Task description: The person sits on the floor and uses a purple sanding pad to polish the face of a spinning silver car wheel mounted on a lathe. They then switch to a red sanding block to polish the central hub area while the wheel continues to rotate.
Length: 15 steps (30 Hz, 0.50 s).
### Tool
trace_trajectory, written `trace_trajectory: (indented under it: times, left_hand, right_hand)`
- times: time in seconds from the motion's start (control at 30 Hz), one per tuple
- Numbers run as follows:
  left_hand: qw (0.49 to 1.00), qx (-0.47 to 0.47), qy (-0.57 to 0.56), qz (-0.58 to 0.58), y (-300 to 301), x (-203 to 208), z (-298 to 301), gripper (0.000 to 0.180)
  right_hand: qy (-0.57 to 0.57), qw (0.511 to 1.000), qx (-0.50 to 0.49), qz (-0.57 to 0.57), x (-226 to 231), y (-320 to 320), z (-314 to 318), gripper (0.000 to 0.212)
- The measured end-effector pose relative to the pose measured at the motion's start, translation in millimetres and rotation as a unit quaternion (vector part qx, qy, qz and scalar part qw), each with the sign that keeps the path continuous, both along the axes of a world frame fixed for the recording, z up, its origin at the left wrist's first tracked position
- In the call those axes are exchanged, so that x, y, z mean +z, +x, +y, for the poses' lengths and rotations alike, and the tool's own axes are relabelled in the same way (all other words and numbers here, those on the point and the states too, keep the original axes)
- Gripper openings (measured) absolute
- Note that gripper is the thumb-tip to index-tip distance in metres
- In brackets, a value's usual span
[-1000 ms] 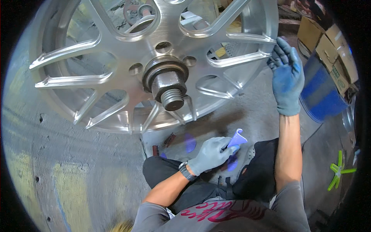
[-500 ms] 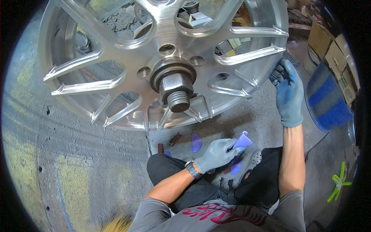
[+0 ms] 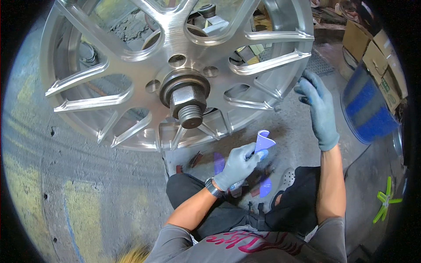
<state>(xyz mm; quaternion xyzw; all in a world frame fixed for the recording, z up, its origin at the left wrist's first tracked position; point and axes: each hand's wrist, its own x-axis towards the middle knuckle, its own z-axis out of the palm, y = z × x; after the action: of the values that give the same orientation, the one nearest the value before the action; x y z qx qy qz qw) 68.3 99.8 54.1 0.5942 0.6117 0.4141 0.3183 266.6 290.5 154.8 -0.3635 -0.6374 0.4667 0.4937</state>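
A bare silver alloy wheel (image 3: 175, 47) with paired spokes fills the upper part of the view. A large hex nut (image 3: 187, 97) on a threaded shaft holds it at the hub. My left hand (image 3: 234, 165), in a grey glove with a watch at the wrist, is closed on a curled piece of purple sandpaper (image 3: 265, 141) just below the wheel's lower edge. My right hand (image 3: 321, 111), gloved too, is raised beside the wheel's right rim. Its fingers are loosely bent and apart, with nothing seen in them.
More purple sandpaper pieces (image 3: 219, 162) and small dark reddish blocks (image 3: 196, 159) lie on the concrete floor between my legs. On the right stand a blue drum (image 3: 366, 105) and opened cardboard boxes (image 3: 381, 65). A bright green star-shaped object (image 3: 385, 200) lies at the far right.
My left hand has lifted the purple sandpaper up and slightly left, nearer the wheel. My right hand has come away from the rim a little. The whole view has shifted slightly.
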Motion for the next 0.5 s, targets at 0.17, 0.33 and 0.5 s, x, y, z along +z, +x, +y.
trace_trajectory:
  times: [0.17, 0.33, 0.5]
  left_hand:
    - [0.999, 0.002, 0.014, -0.039, 0.1, 4.2, 5.9, 0.036]
    - [0.992, -0.02, -0.007, -0.125, 3.4, 2.2, 11.9, 0.038]
    - [0.976, -0.041, 0.029, -0.212, 13.1, -0.6, 16.1, 0.04]
  right_hand:
    - [-0.015, 0.977, 0.125, -0.174, -14.7, 25.5, 5.4, 0.051]
    - [-0.035, 0.945, 0.287, -0.153, -14.3, 26.4, -18.0, 0.06]
    - [-0.024, 0.936, 0.305, -0.173, -20.2, 15.2, -38.8, 0.06]
